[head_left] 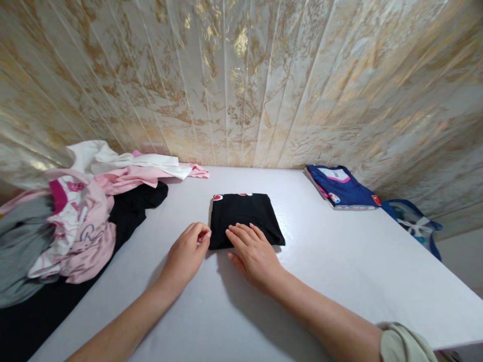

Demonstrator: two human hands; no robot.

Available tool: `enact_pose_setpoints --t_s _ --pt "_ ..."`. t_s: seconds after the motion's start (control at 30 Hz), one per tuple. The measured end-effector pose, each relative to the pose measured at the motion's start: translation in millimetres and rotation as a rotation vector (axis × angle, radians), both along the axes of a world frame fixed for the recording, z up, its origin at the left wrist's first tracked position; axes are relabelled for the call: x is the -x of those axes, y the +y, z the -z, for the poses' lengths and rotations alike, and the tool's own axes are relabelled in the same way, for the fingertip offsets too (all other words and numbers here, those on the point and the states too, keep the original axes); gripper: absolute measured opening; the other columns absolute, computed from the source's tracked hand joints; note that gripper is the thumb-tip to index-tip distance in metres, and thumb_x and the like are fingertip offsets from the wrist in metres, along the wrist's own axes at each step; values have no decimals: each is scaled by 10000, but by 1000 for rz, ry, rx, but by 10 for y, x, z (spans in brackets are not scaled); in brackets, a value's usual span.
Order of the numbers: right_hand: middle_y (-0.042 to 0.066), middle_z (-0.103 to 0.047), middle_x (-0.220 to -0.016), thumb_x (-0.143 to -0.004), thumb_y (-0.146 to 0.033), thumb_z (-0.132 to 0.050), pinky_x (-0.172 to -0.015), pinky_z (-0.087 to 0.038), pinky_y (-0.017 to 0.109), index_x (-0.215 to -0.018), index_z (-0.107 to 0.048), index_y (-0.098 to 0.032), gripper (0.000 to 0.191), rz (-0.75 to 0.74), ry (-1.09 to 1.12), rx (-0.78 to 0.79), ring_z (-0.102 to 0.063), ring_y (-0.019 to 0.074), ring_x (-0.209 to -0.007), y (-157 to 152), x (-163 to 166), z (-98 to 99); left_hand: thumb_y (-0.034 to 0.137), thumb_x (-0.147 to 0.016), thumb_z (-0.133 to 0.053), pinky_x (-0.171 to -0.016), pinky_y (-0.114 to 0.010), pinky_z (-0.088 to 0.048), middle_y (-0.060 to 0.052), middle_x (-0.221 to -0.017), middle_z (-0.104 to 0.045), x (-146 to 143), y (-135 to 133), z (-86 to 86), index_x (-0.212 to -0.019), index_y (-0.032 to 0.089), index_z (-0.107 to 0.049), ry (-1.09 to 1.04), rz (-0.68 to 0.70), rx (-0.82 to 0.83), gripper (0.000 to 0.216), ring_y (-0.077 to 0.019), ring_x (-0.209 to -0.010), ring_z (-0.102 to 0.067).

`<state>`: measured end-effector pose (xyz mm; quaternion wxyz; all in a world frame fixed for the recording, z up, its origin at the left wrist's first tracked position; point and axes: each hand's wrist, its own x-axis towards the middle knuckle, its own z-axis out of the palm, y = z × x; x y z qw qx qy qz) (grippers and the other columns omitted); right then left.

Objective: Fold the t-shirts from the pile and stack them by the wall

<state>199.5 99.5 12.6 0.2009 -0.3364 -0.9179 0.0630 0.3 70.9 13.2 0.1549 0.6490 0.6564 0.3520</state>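
Observation:
A black garment [245, 213], folded into a flat rectangle, lies in the middle of the white table. Red and white printed patches show along its far edge. At its near left corner, my left hand [188, 251] is closed, thumb and forefinger pinched together at the cloth's edge. My right hand [254, 254] rests open on the near part of the garment, fingers stretched out over the cloth. Its palm hides part of the front edge.
A loose heap of pink, white, grey and black clothes [88, 229] covers the left side of the white table [339, 271]. Folded clothes with a navy shirt [339, 183] on top lie at the far right. Beside the right edge is a blue see-through bag [415, 223]. A gold-patterned curtain [241, 100] hangs behind.

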Motion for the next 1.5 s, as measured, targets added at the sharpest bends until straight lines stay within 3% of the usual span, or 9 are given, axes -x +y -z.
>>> enact_pose_setpoints --t_s 0.13,0.27,0.4,0.6,0.93,1.13,1.27,1.5 --pt "96 -493 -1443 -915 -316 -557 -1143 -268 479 -1375 -497 -182 484 -13 -93 68 -389 255 -1357 5 14 170 284 -853 -480 -643 -276 -435 11 -756 -619 28 162 63 -828 226 -550 3 7 145 95 -165 -684 -594" --pt "96 -477 -1457 -908 -303 -564 -1146 -270 470 -1402 -468 -169 521 -12 -106 59 -380 258 -1361 -13 10 176 314 -824 -549 -582 -254 -379 46 -661 -589 -9 222 136 -859 232 -532 41 -28 240 91 -153 -609 -571" --pt "95 -482 -1452 -901 -292 -576 -1141 -278 472 -1406 -465 -187 527 -11 -107 53 -375 260 -1363 -17 13 165 258 -815 -537 -548 -238 -320 52 -637 -582 -40 222 135 -766 231 -521 89 -41 279 58 -132 -584 -543" --pt "85 -482 -1452 -902 -274 -572 -1128 -292 469 -1401 -470 -216 513 -1 -112 53 -377 260 -1361 -21 25 163 265 -811 -508 -582 -236 -381 44 -643 -562 23 199 181 -740 230 -485 -90 -110 203 82 -142 -609 -560" --pt "109 -519 -1414 -919 -287 -547 -1139 -283 457 -1380 -491 -181 477 -7 -62 53 -403 239 -1347 -6 39 152 298 -870 -438 -655 -290 -459 10 -801 -615 55 101 183 -895 240 -482 -111 -128 89 77 -165 -681 -601" --pt "87 -578 -1343 -940 -269 -520 -1116 -311 437 -1319 -542 -202 385 -91 -104 81 -485 210 -1258 95 78 5 318 -837 -522 -694 -311 -460 -10 -852 -601 -116 -28 54 -835 240 -528 4 12 58 78 -186 -771 -587" --pt "78 -609 -1290 -944 -203 -497 -1046 -373 388 -1270 -577 -191 336 -117 -118 89 -528 194 -1175 160 105 -57 231 -803 -536 -718 -315 -460 -8 -865 -580 -165 -53 114 -868 237 -521 32 15 69 67 -191 -809 -595" --pt "92 -569 -1354 -922 -187 -514 -1033 -386 408 -1282 -575 -163 366 -109 -112 75 -484 233 -1220 171 119 39 278 -888 -470 -622 -265 -387 30 -731 -556 -156 27 117 -889 243 -512 11 -45 198 55 -164 -691 -576"
